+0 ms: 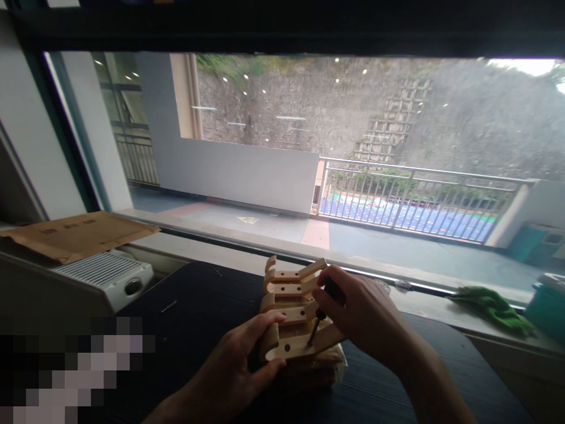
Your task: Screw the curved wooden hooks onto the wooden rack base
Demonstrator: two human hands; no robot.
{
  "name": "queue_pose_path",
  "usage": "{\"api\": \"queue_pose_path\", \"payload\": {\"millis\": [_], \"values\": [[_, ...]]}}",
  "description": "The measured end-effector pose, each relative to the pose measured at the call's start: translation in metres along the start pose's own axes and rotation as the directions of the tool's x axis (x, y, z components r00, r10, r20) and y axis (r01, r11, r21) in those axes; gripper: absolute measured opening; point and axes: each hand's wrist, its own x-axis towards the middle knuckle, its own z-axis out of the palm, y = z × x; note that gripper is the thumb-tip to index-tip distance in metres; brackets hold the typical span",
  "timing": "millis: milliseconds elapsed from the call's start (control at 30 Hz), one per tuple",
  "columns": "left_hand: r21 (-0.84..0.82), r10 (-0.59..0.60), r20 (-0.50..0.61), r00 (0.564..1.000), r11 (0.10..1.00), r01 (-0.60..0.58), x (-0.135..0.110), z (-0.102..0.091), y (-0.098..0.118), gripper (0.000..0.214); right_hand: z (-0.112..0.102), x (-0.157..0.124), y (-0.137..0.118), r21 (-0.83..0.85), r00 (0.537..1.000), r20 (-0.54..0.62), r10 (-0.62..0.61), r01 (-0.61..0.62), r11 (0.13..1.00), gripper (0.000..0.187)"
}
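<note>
Several pale wooden hooks, each with a curled end and dark screw holes, lie in a row on a plastic-wrapped wooden stack (329, 371). My left hand (233, 356) is closed on the curled end of the nearest wooden hook (296, 348), thumb in front and fingers behind. In my right hand (353, 303) is a screwdriver (316, 327) with a dark handle, held tilted. Its tip meets the nearest hook at the right-hand hole. Whether a screw sits under the tip is hidden. Behind it, the farther hooks (289, 288) run toward the window.
A small thin metal piece (168, 306) lies on the dark table (198, 294) to the left. A brown envelope (83, 232) rests over a white grilled unit (110, 277). On the sill at right are a green cloth (494, 309) and a teal container (551, 309). A window spans the far side.
</note>
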Motion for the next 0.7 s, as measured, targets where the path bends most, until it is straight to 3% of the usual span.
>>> {"api": "queue_pose_path", "payload": {"millis": [200, 433, 533, 700], "values": [[0.004, -0.008, 0.039, 0.999, 1.0, 0.008, 0.001, -0.002, 0.001, 0.052, 0.003, 0.001, -0.006, 0.023, 0.999, 0.028, -0.04, 0.039, 0.999, 0.012], [-0.008, 0.005, 0.022, 1.0, 1.0, -0.005, 0.002, 0.001, -0.002, 0.054, 0.016, 0.006, 0.004, -0.037, 0.997, -0.023, 0.068, -0.069, 0.997, 0.016], [-0.012, 0.006, 0.022, 1.0, 1.0, -0.006, 0.001, 0.002, -0.002, 0.055, 0.012, 0.005, 0.005, -0.025, 0.996, -0.019, 0.09, -0.091, 0.996, 0.018], [-0.005, -0.005, 0.032, 0.999, 1.0, 0.005, 0.002, 0.001, -0.002, 0.054, 0.0, 0.0, -0.001, 0.047, 0.999, 0.04, 0.021, -0.023, 0.999, 0.009]]}}
